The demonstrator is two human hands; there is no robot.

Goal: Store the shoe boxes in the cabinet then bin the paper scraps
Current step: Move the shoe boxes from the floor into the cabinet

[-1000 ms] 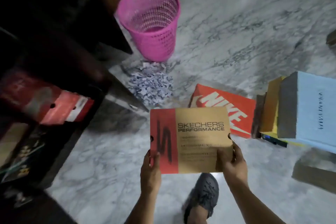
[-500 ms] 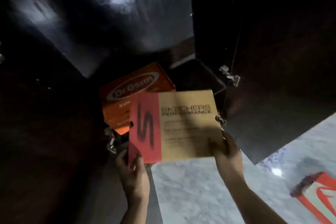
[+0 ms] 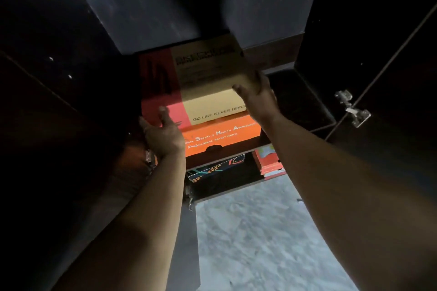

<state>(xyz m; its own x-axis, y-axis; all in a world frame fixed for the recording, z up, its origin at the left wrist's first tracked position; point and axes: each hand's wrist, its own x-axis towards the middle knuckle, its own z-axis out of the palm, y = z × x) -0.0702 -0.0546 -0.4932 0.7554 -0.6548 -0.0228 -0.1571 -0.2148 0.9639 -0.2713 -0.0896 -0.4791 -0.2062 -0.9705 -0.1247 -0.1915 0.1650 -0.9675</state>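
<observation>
- Both arms reach up into a dark cabinet (image 3: 343, 19), where a red-and-tan shoe box (image 3: 201, 78) sits on top of an orange shoe box (image 3: 222, 136) on an upper shelf.
- The left hand (image 3: 163, 136) cups the red near-left corner of the top box, thumb against its front face and fingers wrapped around the side; its grasp on the box is light but in contact.
- The right hand (image 3: 257, 97) grasps the tan near-right corner of the same box, palm flat on the side and fingers reaching over the lid.
- The front face of the top box reads "GO LIKE NEVER BEFO", the rest hidden by the right wrist; the lid's lettering is blurred.
- The orange box beneath shows white print about safety shoes and lies flush under the top box, its front edge just forward of it.
- One shelf down, a dark patterned box (image 3: 215, 169) lies to the left and a small red box (image 3: 269, 163) to the right, apart from each other.
- A metal hinge (image 3: 352, 108) gleams on the open cabinet door to the right.
- Grey marble floor (image 3: 260, 243) shows below, between the two forearms.
</observation>
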